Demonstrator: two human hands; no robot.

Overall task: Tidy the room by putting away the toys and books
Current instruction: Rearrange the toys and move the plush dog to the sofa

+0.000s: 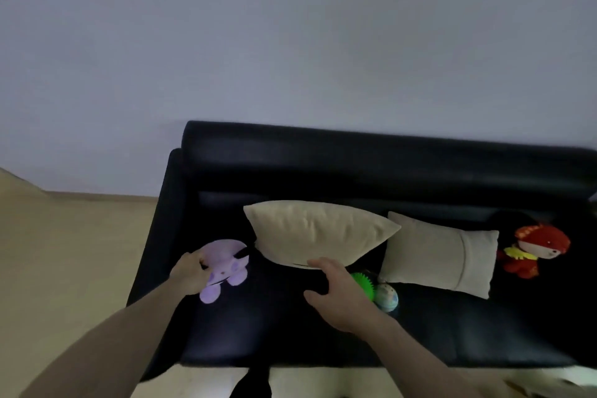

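Left hand (190,273) gripped the purple plush toy (223,268), fingers curled round its left side, toy on the sofa (323,168) seat near the left edge, close to the armrest. Right hand (339,294) sat fingers spread and relaxed, not clenched, fingertips touching the lower edge of the beige pillow (318,231); whether it actually pinched the fabric, couldn't tell. That pillow stood tilted mid-seat, its left corner just beside the plush's dark tail or ear. Green spiky ball (363,284) was partly hidden behind the right hand, touching a pale patterned ball (387,297) on its right, both toward the front of the seat under the pillows' lower edges. Second pillow (442,252), lighter, leaned right of the first, overlapped by its corner. Red doll (533,249) with a yellow collar sat near the seat's right edge, apart from the second pillow. Frame was dim and slightly blurred.
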